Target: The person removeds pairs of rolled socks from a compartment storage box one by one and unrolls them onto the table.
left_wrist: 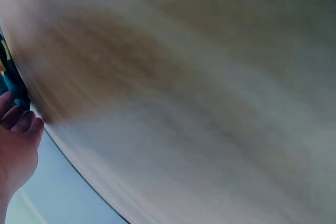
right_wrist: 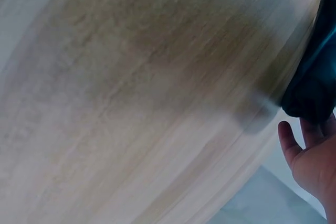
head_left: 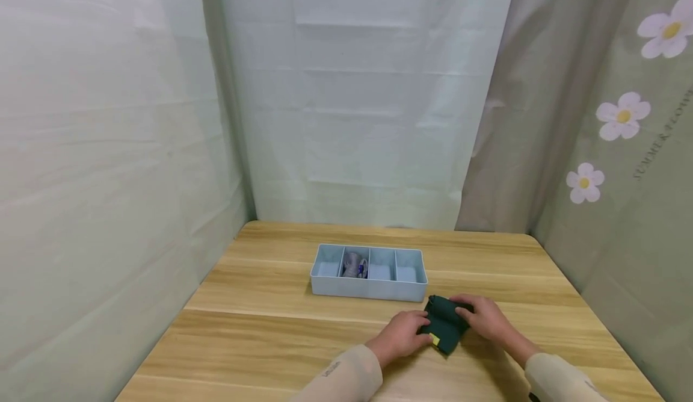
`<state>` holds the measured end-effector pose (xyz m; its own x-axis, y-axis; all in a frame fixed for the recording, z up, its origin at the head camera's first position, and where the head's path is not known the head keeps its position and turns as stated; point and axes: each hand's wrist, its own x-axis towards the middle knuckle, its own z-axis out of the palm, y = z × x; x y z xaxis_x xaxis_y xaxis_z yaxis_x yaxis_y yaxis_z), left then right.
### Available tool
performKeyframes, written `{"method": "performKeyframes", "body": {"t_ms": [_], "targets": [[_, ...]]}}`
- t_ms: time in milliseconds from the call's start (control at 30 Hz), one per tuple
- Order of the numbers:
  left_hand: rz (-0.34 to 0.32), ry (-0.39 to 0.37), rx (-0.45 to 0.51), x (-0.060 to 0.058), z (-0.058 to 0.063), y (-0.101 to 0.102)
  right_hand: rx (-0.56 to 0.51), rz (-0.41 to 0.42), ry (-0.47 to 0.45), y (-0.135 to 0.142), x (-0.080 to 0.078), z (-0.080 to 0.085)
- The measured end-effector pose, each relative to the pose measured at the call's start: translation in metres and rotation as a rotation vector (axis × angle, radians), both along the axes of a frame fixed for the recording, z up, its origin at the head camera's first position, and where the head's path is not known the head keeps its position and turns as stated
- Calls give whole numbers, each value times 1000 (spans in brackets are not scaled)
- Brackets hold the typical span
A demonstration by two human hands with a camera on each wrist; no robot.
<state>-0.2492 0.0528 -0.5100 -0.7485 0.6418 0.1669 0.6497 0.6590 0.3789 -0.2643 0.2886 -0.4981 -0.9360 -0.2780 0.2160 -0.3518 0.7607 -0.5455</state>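
A dark green folded cloth (head_left: 446,325) with a small yellow patch (head_left: 435,339) lies on the table, its far part looking rolled or folded over. My left hand (head_left: 402,333) pinches its left edge, thumb close to the yellow patch. At the right edge, my right hand (head_left: 484,318) grips the cloth with the thumb on top and the fingers towards its far corner. Only a bit of the cloth (left_wrist: 16,85) shows beyond the left hand (left_wrist: 18,145) in the left wrist view. In the right wrist view the dark cloth (right_wrist: 312,85) hangs over the fingertips of the right hand (right_wrist: 315,166).
Behind the cloth stands a light blue divided box (head_left: 368,289) with several compartments in a row. A grey bundle (head_left: 352,265) with something blue beside it sits in the second compartment from the left. Pale curtains (head_left: 357,101) enclose the wooden table (head_left: 260,330).
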Motion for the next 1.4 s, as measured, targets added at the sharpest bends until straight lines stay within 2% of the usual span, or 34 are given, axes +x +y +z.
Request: {"method": "performKeyframes", "body": {"t_ms": [233,400,700,867,933,1033,1167,1400], "targets": [[-19,50,-70,1,2,4,-34,-9,-53,-1,-2,1],[-35,69,-105,2,3,4,-29,-68,-50,-5,-3,1],[-66,78,-113,-5,2,0,-35,-144,101,-15,-6,-9],[-74,82,-126,-8,3,2,61,-92,261,-7,-10,-12],[-75,70,-129,-8,4,3,95,-48,287,-3,-10,-12],[-75,73,-135,-9,4,3,123,3,246,2,-10,-13],[-71,84,-133,-10,1,3,118,22,149,6,-10,-16],[-74,101,-143,-8,4,2,78,-57,-49,3,-24,-9]]}}
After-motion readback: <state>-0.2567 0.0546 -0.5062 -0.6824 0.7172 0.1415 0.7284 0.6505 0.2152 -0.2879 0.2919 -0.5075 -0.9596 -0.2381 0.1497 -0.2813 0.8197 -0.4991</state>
